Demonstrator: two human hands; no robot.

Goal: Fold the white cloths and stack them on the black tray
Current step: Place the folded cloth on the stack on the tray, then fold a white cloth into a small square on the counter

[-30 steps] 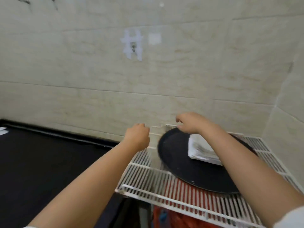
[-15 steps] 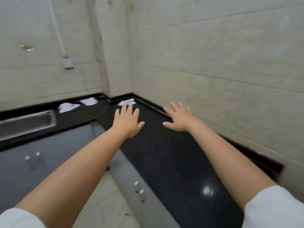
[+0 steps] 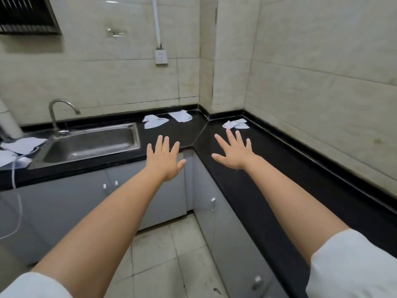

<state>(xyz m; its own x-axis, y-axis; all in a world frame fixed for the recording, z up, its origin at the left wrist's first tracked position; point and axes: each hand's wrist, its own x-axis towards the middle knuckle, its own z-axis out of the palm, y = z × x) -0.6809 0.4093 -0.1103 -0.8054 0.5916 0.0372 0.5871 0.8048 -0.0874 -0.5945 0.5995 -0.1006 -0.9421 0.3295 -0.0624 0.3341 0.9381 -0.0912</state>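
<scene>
My right hand (image 3: 234,152) and left hand (image 3: 164,161) are empty, fingers (image 3: 229,136) spread wide. Nearest white cloth (image 3: 235,124) lies crumpled on the counter (image 3: 257,190), just beyond my right fingertips; right hand nearer.

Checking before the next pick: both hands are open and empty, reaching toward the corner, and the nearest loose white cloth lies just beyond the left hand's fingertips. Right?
Not quite. In the head view the nearest white cloth lies just beyond the right hand, not the left hand. The rest holds: both hands are open and empty, reaching toward the corner of the black counter.
</scene>
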